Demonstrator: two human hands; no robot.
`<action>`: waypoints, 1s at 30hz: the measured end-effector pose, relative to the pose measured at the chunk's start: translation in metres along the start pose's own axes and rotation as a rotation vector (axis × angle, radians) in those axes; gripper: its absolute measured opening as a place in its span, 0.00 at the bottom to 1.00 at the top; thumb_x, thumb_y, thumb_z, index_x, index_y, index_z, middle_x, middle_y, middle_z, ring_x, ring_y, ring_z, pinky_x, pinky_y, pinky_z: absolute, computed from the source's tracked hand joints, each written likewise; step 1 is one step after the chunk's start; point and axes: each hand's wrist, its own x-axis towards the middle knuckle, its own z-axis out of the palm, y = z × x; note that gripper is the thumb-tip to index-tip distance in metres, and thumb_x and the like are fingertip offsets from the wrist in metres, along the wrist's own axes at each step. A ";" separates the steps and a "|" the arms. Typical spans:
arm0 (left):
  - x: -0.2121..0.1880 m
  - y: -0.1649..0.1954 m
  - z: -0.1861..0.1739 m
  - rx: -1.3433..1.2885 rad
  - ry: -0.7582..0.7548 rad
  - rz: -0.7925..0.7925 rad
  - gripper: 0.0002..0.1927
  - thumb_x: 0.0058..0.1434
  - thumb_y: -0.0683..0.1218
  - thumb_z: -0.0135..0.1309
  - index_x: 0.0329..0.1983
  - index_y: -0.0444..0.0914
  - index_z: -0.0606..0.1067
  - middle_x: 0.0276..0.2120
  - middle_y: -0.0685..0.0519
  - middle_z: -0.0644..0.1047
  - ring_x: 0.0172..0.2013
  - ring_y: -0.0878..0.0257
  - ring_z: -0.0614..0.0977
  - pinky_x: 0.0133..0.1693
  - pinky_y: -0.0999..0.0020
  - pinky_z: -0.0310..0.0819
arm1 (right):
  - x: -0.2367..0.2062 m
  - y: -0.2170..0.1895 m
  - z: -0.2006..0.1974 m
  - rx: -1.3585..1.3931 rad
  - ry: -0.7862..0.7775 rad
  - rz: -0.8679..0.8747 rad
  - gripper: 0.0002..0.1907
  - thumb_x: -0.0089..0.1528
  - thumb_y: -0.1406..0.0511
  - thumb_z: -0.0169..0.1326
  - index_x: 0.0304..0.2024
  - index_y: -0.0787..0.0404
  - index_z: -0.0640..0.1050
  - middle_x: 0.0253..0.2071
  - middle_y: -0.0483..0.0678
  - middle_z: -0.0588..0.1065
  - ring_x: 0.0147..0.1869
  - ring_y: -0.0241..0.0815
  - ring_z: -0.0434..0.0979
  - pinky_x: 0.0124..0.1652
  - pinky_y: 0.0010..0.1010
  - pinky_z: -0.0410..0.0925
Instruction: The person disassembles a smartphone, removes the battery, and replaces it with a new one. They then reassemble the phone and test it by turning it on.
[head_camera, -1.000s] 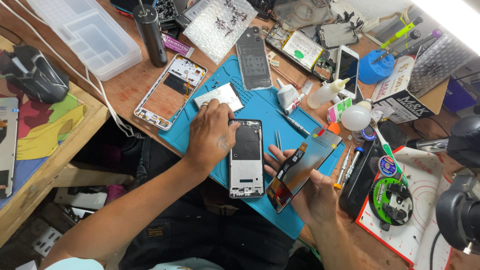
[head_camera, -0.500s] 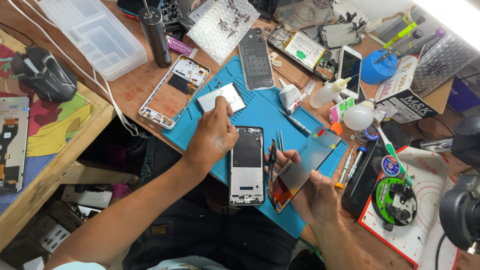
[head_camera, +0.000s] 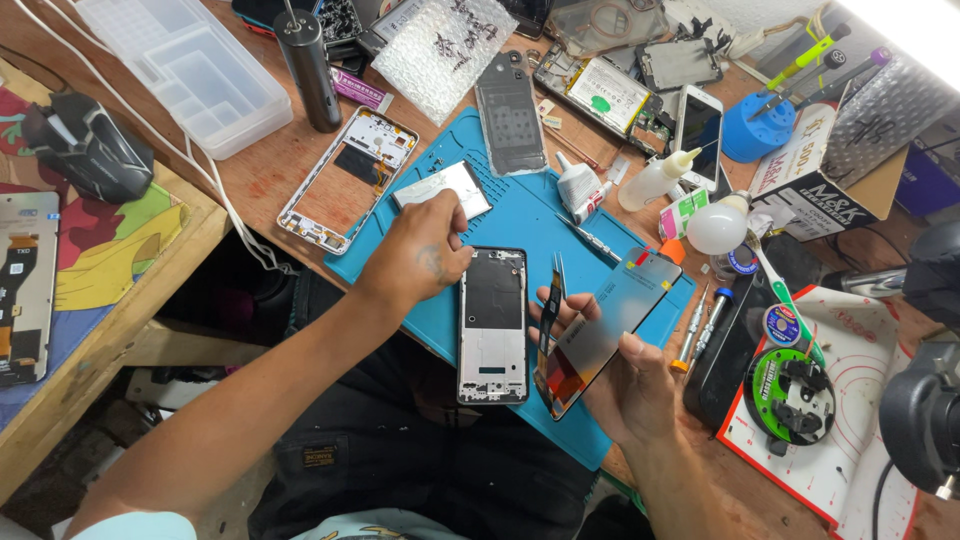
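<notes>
Head view: dark glass phone screen panel (head_camera: 600, 335) gripped tilted in right hand (head_camera: 625, 385); black open phone frame (head_camera: 493, 325) just beside, steadied by closed left hand (head_camera: 420, 255); beneath, blue silicone work mat (head_camera: 520, 215) on cluttered brown wooden bench (head_camera: 270, 170).

Dark display panel (head_camera: 600, 335) held tilted; white-orange carton (head_camera: 815, 180) far right.

left hand's fingers (head_camera: 452, 212) hidden, microscope (head_camera: 925, 420) cut off at right
</notes>
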 end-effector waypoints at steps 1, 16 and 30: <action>0.004 0.002 0.000 0.041 0.005 0.053 0.11 0.56 0.41 0.59 0.40 0.35 0.71 0.31 0.46 0.80 0.36 0.53 0.84 0.41 0.61 0.79 | 0.000 -0.001 0.000 -0.011 -0.001 -0.002 0.45 0.58 0.49 0.58 0.65 0.72 0.60 0.69 0.71 0.59 0.76 0.61 0.58 0.73 0.53 0.53; -0.005 0.003 0.009 0.061 0.145 0.320 0.12 0.53 0.35 0.52 0.39 0.30 0.66 0.32 0.34 0.78 0.38 0.37 0.81 0.45 0.49 0.76 | 0.000 0.002 0.002 0.028 -0.038 0.003 0.41 0.59 0.51 0.57 0.65 0.69 0.62 0.71 0.69 0.59 0.78 0.62 0.56 0.75 0.57 0.50; -0.097 0.029 0.010 -0.534 -0.097 0.261 0.55 0.55 0.76 0.52 0.71 0.31 0.59 0.55 0.39 0.74 0.54 0.46 0.80 0.51 0.58 0.77 | -0.005 -0.003 -0.013 0.009 -0.067 -0.040 0.52 0.61 0.47 0.62 0.73 0.76 0.59 0.61 0.62 0.67 0.64 0.54 0.71 0.63 0.46 0.65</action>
